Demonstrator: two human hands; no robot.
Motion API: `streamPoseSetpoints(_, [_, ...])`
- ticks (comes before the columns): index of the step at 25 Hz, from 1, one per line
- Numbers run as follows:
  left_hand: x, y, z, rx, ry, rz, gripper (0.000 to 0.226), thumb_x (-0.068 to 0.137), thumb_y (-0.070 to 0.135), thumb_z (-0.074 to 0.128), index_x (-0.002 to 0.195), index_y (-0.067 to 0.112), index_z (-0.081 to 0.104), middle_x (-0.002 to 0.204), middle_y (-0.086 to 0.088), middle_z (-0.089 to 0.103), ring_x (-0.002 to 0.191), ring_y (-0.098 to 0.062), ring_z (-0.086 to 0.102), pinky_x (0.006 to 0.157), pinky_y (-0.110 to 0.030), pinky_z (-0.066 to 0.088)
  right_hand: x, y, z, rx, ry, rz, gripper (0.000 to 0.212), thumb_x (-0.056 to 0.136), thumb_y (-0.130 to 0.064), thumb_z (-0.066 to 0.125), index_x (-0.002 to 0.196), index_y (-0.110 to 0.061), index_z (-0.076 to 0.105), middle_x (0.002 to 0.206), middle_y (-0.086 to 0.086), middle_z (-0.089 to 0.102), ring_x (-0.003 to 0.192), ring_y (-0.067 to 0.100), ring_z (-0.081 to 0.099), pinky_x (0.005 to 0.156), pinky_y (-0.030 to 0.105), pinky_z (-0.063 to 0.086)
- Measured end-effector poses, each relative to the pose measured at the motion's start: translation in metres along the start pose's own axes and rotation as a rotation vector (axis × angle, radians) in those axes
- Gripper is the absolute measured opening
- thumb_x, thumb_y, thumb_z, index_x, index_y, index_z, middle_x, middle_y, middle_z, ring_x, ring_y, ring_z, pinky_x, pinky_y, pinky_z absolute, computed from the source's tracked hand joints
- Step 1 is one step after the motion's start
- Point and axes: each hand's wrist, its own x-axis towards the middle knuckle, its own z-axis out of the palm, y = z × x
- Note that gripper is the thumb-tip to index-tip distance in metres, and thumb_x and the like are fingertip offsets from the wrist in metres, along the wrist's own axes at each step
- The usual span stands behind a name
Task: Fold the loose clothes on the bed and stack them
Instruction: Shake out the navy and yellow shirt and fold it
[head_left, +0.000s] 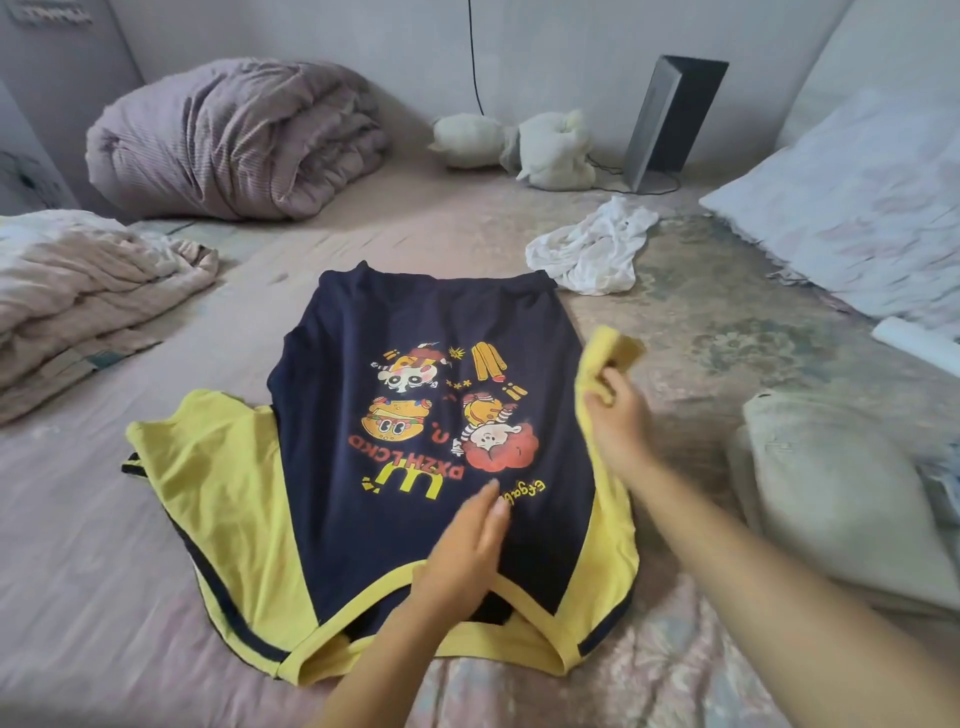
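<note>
Now right hand (615, 415) lifts T-shirt (431, 447) sleeve edge.

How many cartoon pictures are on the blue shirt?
3 on the blue shirt: a clown face at the far left, a burger below it, and a red-haired clown at the right.

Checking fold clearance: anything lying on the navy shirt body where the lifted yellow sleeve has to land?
Nothing visible besides the left hand, flat on the lower print. The right hand holds the yellow sleeve above the navy shirt; the white garment lies beyond the hem.
</note>
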Motion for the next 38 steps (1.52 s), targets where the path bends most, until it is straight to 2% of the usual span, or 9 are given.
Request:
streamPoseSetpoints(3, [0.01,-0.009,-0.022,-0.629,0.315,-0.229,0.037,0.101,0.042,0.025,0.127,0.023,0.044,0.13,-0.002,0.052,0.114,-0.018,0.052,0.104,-0.04,0.039,-0.057,-0.025,0.045,-0.193,-0.352,-0.384,0.043,0.088,-0.001,0.051,0.128,-0.015,0.055,0.119,0.008,0.054,0.106,0.024,0.052,0.088,0.029,0.04])
streamPoseSetpoints(7, [0.006,-0.025,-0.035,-0.596,0.421,-0.257,0.044,0.1,0.043,0.031,0.136,0.018,0.037,0.116,-0.005,0.057,0.104,-0.018,0.057,0.094,-0.038,0.048,-0.113,-0.009,0.056,-0.372,-0.804,-0.433,0.06,0.092,-0.006,0.049,0.145,-0.028,0.032,0.137,-0.001,0.041,0.125,0.019,0.041,0.101,0.03,0.038])
streamPoseSetpoints(14, [0.044,-0.016,-0.056,-0.164,0.354,-0.341,0.023,0.093,0.027,0.054,0.112,0.022,0.066,0.082,0.005,0.059,0.073,-0.016,0.058,0.085,-0.045,0.053,-0.12,0.034,0.009,-0.996,-0.463,-0.387,0.054,0.098,-0.027,0.043,0.146,-0.009,0.026,0.154,0.011,0.022,0.144,0.029,0.014,0.114,0.044,0.019])
streamPoseSetpoints(18, [0.043,-0.014,-0.068,-0.057,0.599,-0.295,0.022,0.097,0.017,0.047,0.103,0.018,0.067,0.099,0.003,0.059,0.077,-0.012,0.052,0.069,-0.028,0.042,-0.125,0.03,0.009,-0.594,-0.416,-0.487,0.038,0.093,-0.011,0.054,0.131,-0.009,0.054,0.13,0.008,0.058,0.124,0.022,0.052,0.099,0.031,0.045])
streamPoseSetpoints(22, [0.038,-0.027,-0.076,0.046,0.694,-0.444,0.029,0.095,0.017,0.036,0.119,0.022,0.052,0.119,0.0,0.048,0.095,-0.023,0.049,0.083,-0.04,0.034,-0.159,0.023,0.008,-0.468,-0.561,-0.427,0.051,0.099,-0.015,0.043,0.147,-0.023,0.029,0.153,-0.004,0.026,0.139,0.011,0.028,0.107,0.016,0.026])
streamPoseSetpoints(28, [0.039,-0.031,-0.071,1.245,-0.133,0.368,0.084,0.084,0.0,0.053,0.15,0.029,0.009,0.149,-0.008,0.025,0.139,-0.027,0.023,0.115,-0.041,0.016,-0.174,0.04,-0.015,-0.649,-0.264,-0.152,0.037,0.088,-0.013,0.058,0.124,-0.019,0.052,0.117,0.002,0.053,0.106,0.018,0.051,0.083,0.029,0.05])
streamPoseSetpoints(31, [0.034,-0.024,-0.077,1.417,-0.141,0.349,0.073,0.086,0.008,0.059,0.145,0.027,0.022,0.131,-0.006,0.041,0.12,-0.026,0.044,0.1,-0.032,0.032,-0.178,0.04,-0.015,-0.671,-0.308,-0.303,0.046,0.054,0.008,0.08,0.086,-0.016,0.057,0.081,0.002,0.053,0.058,0.014,0.047,0.036,0.016,0.032])
streamPoseSetpoints(34, [0.023,-0.021,-0.089,1.375,-0.152,0.109,0.072,0.091,0.011,0.054,0.148,0.026,0.012,0.128,-0.004,0.044,0.109,-0.025,0.054,0.076,-0.031,0.04,-0.181,0.048,-0.012,-0.791,-0.291,-0.436,0.066,0.03,0.016,0.079,0.077,-0.017,0.045,0.069,0.0,0.046,0.04,0.01,0.022,0.042,0.01,-0.005])
streamPoseSetpoints(38, [0.019,-0.031,-0.093,1.441,-0.348,-0.262,0.089,0.092,0.018,0.051,0.148,0.022,-0.018,0.125,-0.007,0.053,0.101,-0.024,0.059,0.076,-0.031,0.045,-0.191,0.035,-0.023,-0.83,-0.553,-0.429,0.041,0.074,-0.004,0.067,0.1,-0.023,0.041,0.093,0.001,0.06,0.064,0.021,0.06,0.043,0.023,0.026])
